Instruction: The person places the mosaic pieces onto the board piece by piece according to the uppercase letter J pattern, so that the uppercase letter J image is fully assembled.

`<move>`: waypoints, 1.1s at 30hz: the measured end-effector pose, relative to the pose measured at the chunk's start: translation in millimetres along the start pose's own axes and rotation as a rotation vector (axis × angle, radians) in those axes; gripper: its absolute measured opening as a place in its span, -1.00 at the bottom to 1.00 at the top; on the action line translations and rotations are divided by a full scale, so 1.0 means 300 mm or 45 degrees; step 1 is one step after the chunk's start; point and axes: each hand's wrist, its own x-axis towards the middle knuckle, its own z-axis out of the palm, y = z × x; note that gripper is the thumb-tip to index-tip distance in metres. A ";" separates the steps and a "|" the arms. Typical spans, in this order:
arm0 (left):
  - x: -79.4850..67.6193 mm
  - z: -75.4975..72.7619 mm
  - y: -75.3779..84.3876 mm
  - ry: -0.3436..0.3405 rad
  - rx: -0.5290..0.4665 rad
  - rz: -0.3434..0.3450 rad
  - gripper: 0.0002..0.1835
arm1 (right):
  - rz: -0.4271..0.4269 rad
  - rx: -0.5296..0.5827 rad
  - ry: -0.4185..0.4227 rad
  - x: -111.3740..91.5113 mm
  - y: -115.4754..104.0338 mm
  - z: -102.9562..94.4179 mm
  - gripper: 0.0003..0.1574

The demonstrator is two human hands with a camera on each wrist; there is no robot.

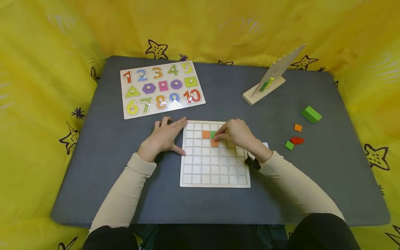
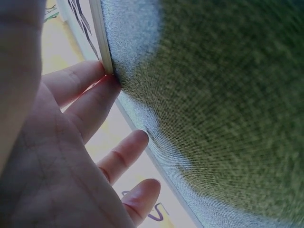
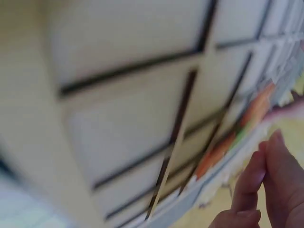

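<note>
My left hand (image 1: pixel 164 137) lies at the left edge of a white gridded board (image 1: pixel 206 169), its fingers spread. In the left wrist view, fingertips (image 2: pixel 110 78) touch the board's edge. My right hand (image 1: pixel 238 133) is over the board's upper part with bent fingers. Its thumb and fingertips meet close by a green tile (image 1: pixel 213 134), which it partly covers. In the right wrist view, nothing shows between the meeting fingertips of the right hand (image 3: pixel 271 142). One orange tile (image 1: pixel 206 134) lies left of the green one, another orange tile (image 1: pixel 214 143) below it.
A number-and-shape puzzle (image 1: pixel 150 111) lies at the back left. A wooden bead stand (image 1: pixel 251 99) stands at the back right. Off to the right are a green block (image 1: pixel 311 114), an orange tile (image 1: pixel 298 127), red pieces (image 1: pixel 297 140) and a green tile (image 1: pixel 289 145).
</note>
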 end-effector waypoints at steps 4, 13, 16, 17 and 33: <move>-0.003 0.001 0.002 0.008 0.002 0.001 0.35 | 0.005 0.028 0.063 -0.031 0.072 -0.045 -0.79; 0.002 0.005 0.004 0.010 -0.001 0.013 0.35 | 0.179 -0.045 0.143 -0.166 0.287 -0.136 -0.78; -0.002 0.004 0.000 0.008 -0.001 0.009 0.35 | 0.249 -0.056 0.120 -0.214 0.346 -0.158 -0.78; -0.004 0.004 -0.002 0.009 -0.001 0.009 0.35 | 0.266 -0.063 0.112 -0.229 0.364 -0.164 -0.77; 0.000 0.009 -0.004 0.009 0.008 0.017 0.34 | 0.649 -0.186 -0.092 -0.412 0.532 -0.250 -0.48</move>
